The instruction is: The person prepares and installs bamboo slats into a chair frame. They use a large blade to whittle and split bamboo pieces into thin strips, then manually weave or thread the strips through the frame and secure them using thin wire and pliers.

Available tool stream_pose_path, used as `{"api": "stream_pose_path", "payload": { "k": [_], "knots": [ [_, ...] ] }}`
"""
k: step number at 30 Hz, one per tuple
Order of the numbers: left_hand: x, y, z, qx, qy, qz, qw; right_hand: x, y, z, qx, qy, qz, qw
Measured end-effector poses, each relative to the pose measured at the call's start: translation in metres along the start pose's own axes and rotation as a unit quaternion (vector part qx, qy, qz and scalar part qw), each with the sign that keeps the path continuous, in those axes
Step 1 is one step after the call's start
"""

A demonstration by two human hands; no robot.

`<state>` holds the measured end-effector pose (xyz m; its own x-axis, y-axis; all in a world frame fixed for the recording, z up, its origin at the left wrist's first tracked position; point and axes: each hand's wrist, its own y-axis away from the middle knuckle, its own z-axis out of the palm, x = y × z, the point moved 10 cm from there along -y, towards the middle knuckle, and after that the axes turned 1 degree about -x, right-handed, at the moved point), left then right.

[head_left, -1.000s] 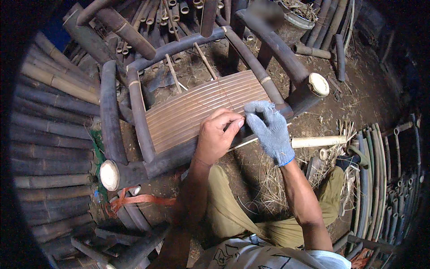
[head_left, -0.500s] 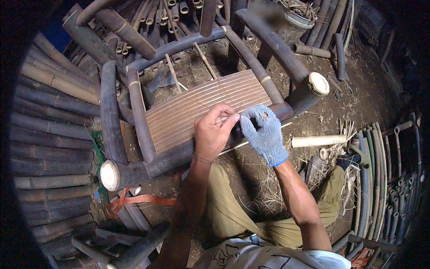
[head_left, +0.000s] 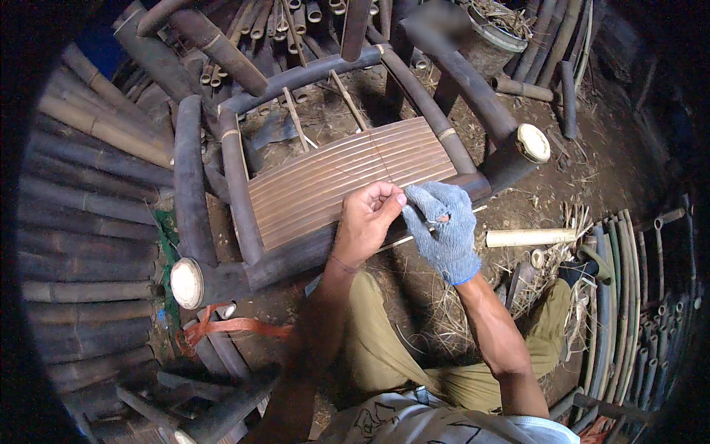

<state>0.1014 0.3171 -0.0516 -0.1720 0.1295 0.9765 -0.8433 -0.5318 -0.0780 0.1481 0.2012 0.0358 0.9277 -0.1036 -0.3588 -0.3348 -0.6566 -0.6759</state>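
Note:
A dark bamboo chair frame (head_left: 270,270) lies before me, its seat partly filled by a panel of brown bamboo slats (head_left: 325,181). A thin cord (head_left: 379,152) runs over the slats to my hands. My bare left hand (head_left: 366,226) is closed in a pinch on this cord at the near right part of the panel. Right beside its fingertips is my right hand (head_left: 447,233), in a grey knitted glove with a hole that bares some skin. Its thumb and fingers are pinched together; what they hold is too small to make out. Both hands are over the front rail.
Two thin bamboo strips (head_left: 347,100) cross the open part of the seat. Dark bamboo poles (head_left: 96,251) line the left side. A pale split bamboo piece (head_left: 531,237) lies at right among shavings. Orange plastic strip (head_left: 244,325) lies near left. A bucket (head_left: 495,33) stands at the far right.
The whole view has shifted slightly. My right hand has turned and its fingers have come together close to the left fingertips; the left hand keeps its pinch.

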Motion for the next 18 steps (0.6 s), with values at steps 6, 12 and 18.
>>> {"api": "stream_pose_path", "payload": {
  "k": [6, 12, 18],
  "knots": [
    [-0.004, 0.003, -0.01, 0.045, 0.039, -0.089, 0.994, 0.0, -0.005, 0.004, 0.002, 0.03, -0.006, 1.0],
    [0.003, 0.024, -0.011, 0.088, -0.149, -0.063, 0.983, 0.059, 0.008, -0.011, 0.065, 0.037, 0.147, 0.986],
    [-0.004, 0.135, 0.092, -0.079, -0.203, -0.056, 0.974, 0.026, 0.093, 0.04, -0.058, -0.64, 0.581, 0.499]
  ]
}}
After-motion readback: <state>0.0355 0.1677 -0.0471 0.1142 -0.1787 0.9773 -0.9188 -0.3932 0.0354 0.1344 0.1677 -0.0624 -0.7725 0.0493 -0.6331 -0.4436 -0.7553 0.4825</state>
